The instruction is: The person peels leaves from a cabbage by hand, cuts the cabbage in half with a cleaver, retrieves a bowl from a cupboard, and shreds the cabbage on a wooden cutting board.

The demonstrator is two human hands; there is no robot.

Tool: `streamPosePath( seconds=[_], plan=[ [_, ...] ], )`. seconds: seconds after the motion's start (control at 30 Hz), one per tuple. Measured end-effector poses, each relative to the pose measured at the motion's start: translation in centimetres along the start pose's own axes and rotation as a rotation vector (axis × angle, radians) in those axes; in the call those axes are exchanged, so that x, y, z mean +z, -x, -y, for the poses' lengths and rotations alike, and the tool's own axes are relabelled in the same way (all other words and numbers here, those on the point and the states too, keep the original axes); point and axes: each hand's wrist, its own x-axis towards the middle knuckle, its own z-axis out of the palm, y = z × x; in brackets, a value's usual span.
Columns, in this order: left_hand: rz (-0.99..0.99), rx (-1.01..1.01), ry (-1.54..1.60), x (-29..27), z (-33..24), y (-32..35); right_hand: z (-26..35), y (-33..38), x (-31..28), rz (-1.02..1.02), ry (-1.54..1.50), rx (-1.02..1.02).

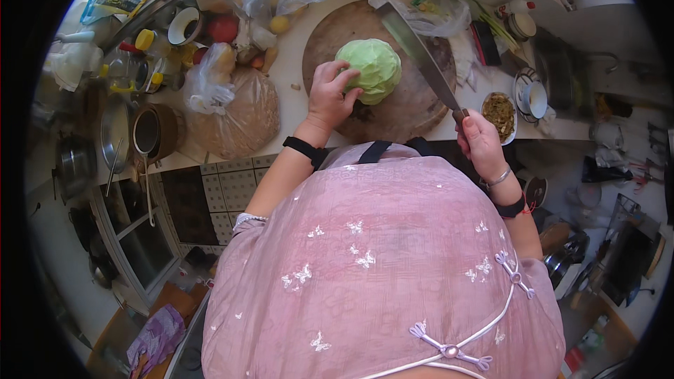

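A whole pale green cabbage (375, 69) rests on a round, worn wooden chopping board (326, 38). My left hand (328, 95) grips the cabbage from its left side, thumb and fingers curved against the leaves. In my right hand (481, 142) is the dark handle of a large kitchen knife (421, 55). Its broad, long blade slants up and leftward over the right part of the board, apart from the cabbage. The fingers of my right hand are wrapped round the handle and partly hidden.
Left of the board lies a plastic bag of brown food (242, 112), with bottles (158, 45) and a pot (158, 130) beyond. To the right are a bowl of chopped brownish food (498, 116), a small blue-white bowl (534, 97) and green stalks (484, 14). A clear bag (439, 14) touches the board's far side.
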Motion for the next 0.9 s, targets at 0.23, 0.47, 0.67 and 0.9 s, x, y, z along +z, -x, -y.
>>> streamPosePath(
  seconds=[0.23, 0.47, 0.67, 0.9],
  plan=[
    [-0.353, -0.092, 0.202, -4.1, 0.2, -5.4, -1.2, -3.3, 2.7, 0.043, 0.286, 0.025],
    [0.086, 0.166, 0.091, -4.0, -1.6, -15.9, -0.1, -4.3, 2.8, 0.098, 0.249, 0.163],
    [0.269, 0.089, -0.343, 0.2, -2.6, -15.1, -0.5, -5.7, 3.1, 0.109, 0.411, 0.140],
    [0.358, 0.015, -0.387, 3.9, 0.4, -12.7, -3.6, -8.4, 3.1, 0.174, 0.504, 0.188]
  ],
)
